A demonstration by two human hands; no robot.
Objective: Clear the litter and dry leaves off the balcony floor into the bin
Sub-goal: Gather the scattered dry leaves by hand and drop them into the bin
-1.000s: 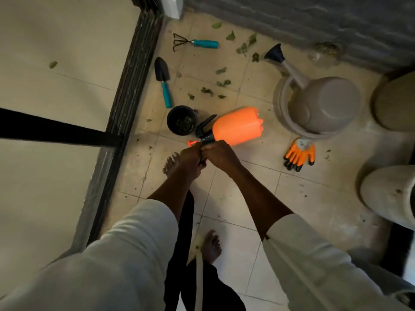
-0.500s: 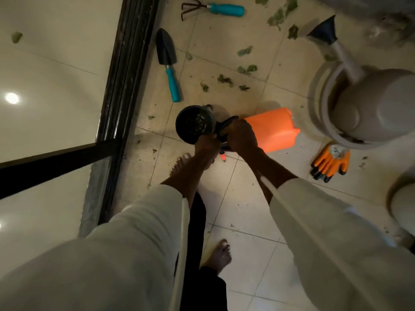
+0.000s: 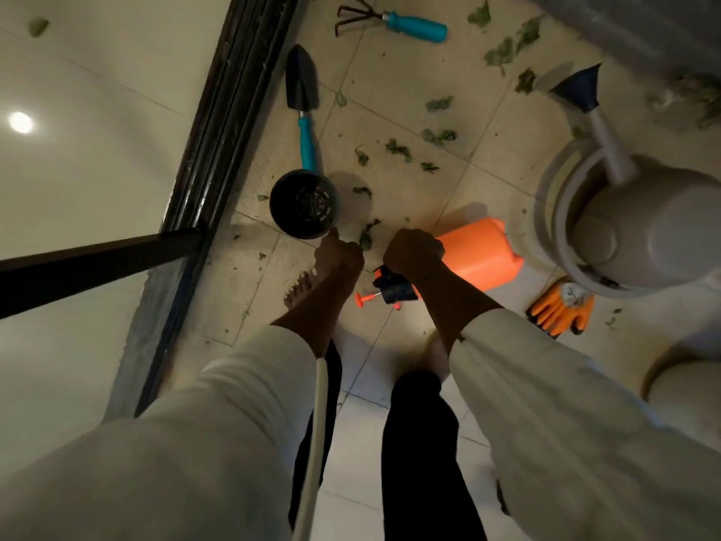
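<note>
Dry leaves [image 3: 398,150] lie scattered over the balcony floor [image 3: 409,87], most of them well ahead of my hands, up toward the top of the view. One leaf [image 3: 366,238] lies on the tile between my two fists, nearer the left one, and neither hand touches it.

My right hand [image 3: 413,251] is curled over the dark handle at the top of the orange spray bottle [image 3: 478,251], knuckles up, gripping it; the bottle lies tilted with its body pointing away to the right, and its small orange nozzle [image 3: 363,299] sticks out below my wrist. My left hand [image 3: 338,255] is balled with the fingers folded in, just beside the rim of the black pot [image 3: 304,203]. It seems to hold nothing, though the palm is hidden from me. Both forearms reach straight down and forward out of pale sleeves.

Beyond the pot lies a trowel [image 3: 302,107] with a teal handle, and farther off a hand rake [image 3: 390,23]. To the right stands a grey watering can [image 3: 640,224], with orange gloves [image 3: 562,306] on the floor beside it.
</note>
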